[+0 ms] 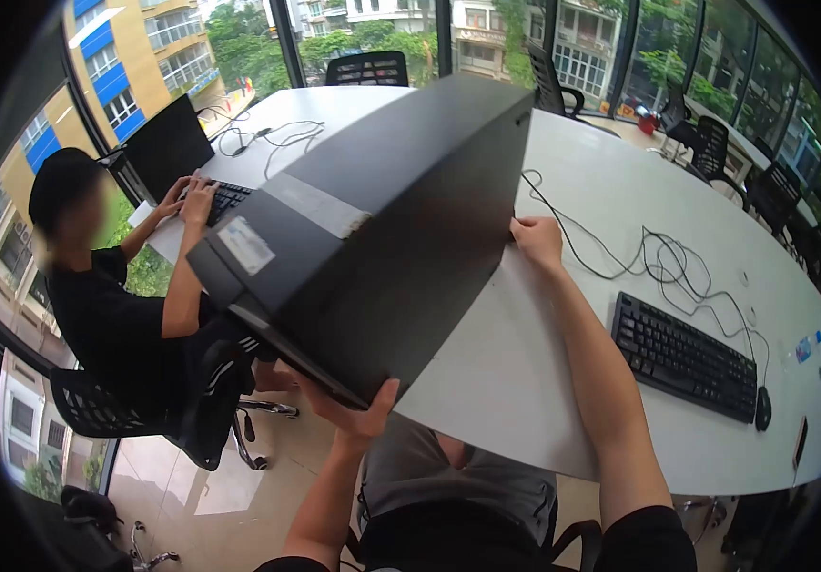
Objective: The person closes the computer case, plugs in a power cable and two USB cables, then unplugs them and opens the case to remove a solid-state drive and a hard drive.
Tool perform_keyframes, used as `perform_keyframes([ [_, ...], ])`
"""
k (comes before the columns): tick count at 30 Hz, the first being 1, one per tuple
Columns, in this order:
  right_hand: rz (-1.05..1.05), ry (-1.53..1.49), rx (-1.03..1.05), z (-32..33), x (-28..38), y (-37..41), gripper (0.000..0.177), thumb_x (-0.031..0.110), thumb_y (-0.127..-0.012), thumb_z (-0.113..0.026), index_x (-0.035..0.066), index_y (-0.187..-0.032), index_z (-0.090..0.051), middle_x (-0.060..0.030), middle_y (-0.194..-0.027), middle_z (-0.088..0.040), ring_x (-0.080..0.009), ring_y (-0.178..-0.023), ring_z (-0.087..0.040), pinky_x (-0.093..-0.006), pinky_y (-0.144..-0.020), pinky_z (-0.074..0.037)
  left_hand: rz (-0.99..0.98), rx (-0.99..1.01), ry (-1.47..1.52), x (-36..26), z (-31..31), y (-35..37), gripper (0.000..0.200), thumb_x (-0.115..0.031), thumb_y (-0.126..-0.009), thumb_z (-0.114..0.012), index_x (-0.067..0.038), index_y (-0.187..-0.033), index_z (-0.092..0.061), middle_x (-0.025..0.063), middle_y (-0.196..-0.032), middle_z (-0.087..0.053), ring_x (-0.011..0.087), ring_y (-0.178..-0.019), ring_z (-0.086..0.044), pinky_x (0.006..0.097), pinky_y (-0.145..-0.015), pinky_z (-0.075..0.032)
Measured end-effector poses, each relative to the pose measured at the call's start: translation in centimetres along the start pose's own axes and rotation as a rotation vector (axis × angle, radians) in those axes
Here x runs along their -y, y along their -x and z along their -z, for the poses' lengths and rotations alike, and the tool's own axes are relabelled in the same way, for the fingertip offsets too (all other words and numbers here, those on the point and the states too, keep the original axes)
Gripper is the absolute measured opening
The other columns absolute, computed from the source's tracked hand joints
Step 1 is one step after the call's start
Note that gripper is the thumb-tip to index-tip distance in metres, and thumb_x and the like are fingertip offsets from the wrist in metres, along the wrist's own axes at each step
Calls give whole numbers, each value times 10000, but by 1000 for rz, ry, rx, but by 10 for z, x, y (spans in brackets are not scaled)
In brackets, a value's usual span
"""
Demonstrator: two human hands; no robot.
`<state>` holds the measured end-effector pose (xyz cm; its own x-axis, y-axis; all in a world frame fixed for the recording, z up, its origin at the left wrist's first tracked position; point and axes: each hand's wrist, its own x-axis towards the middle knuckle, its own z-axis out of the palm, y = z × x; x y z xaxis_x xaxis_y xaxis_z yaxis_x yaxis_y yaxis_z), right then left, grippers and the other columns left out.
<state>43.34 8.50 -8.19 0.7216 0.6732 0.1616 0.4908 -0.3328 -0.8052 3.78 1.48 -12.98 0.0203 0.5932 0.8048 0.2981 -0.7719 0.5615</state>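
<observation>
Computer case (401, 229) tilts between both hands (358, 415).

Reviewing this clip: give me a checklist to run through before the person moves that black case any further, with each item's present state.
1. Left hand holding the black case at its near lower corner: ok.
2. Right hand gripping securely at the far edge: cannot tell, fingers partly hidden.
3. Case level and wholly over the table: not ok, tilted, near end past the table's edge.
4. Keyboard and mouse apart from the case: ok.
5. Cables free of the case: cannot tell, one runs out of sight behind it.
6. Safe gap to the seated co-worker: cannot tell.
</observation>
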Motion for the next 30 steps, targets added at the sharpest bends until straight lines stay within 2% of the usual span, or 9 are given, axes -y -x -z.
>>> perform_keyframes([
  [4,25,-26,-21,-2,-3,1,419,484,-872,-766,78,-933,-846,-110,-840,-797,-273,-811,-768,-389,-780,-578,101,-108,243,-3,-13,-3,1229,-391,-760,-878,95,-1621,-148,239,-1476,-375,353,-1401,-355,509,-1177,-311],
  [12,16,-63,-21,1,0,5,507,441,-869,-794,34,-1171,-793,-131,-1016,-809,-275,-1003,-772,-387,-911,-586,117,-80,42,-8,-9,-9,1201,-564,-802,-825,74,-1612,-208,194,-1338,-370,332,-1322,-263,529,-1107,-294],
  [16,20,7,139,29,19,2,380,400,-866,-796,66,-1046,-828,-163,-1024,-801,-310,-977,-772,-410,-885,-597,34,-49,39,-9,-6,-9,1016,-283,-884,-787,16,-1654,-196,224,-1577,-393,333,-1403,-447,464,-1178,-384],
  [17,46,13,143,36,26,1,329,382,-869,-787,57,-902,-828,-175,-961,-797,-320,-942,-772,-416,-858,-599,30,-45,30,-7,-6,-9,1012,-284,-888,-784,15,-1654,-195,224,-1578,-393,334,-1399,-450,465,-1179,-384],
  [20,153,84,13,63,56,11,311,362,-879,-773,54,-871,-816,-166,-888,-794,-331,-853,-765,-418,-839,-592,26,-40,43,-8,-6,-9,994,-287,-900,-776,16,-1652,-201,224,-1576,-398,337,-1388,-462,468,-1178,-384],
  [23,198,-52,79,96,80,18,350,367,-901,-760,20,-919,-800,-151,-854,-787,-287,-740,-743,-393,-745,-595,27,-53,115,-15,-10,-14,962,-290,-908,-768,25,-1640,-229,228,-1559,-418,341,-1371,-479,476,-1171,-390],
  [26,75,-470,238,99,86,26,424,396,-925,-748,-27,-941,-776,-139,-806,-770,-213,-663,-699,-343,-641,-575,23,-64,136,-16,-12,-17,930,-285,-903,-759,33,-1622,-263,231,-1528,-444,343,-1354,-495,483,-1153,-408],
  [27,71,-473,269,100,91,33,480,426,-937,-742,-52,-912,-759,-138,-793,-755,-156,-656,-675,-296,-580,-545,30,-64,147,-16,-13,-17,918,-283,-901,-752,36,-1616,-272,231,-1517,-451,343,-1349,-499,484,-1146,-415],
  [30,-11,-542,314,82,92,31,455,452,-954,-749,6,-865,-734,-92,-815,-733,-133,-643,-642,-265,-594,-523,80,-57,186,-23,-12,-19,941,-283,-883,-754,42,-1619,-266,238,-1532,-425,350,-1383,-476,485,-1154,-411],
])
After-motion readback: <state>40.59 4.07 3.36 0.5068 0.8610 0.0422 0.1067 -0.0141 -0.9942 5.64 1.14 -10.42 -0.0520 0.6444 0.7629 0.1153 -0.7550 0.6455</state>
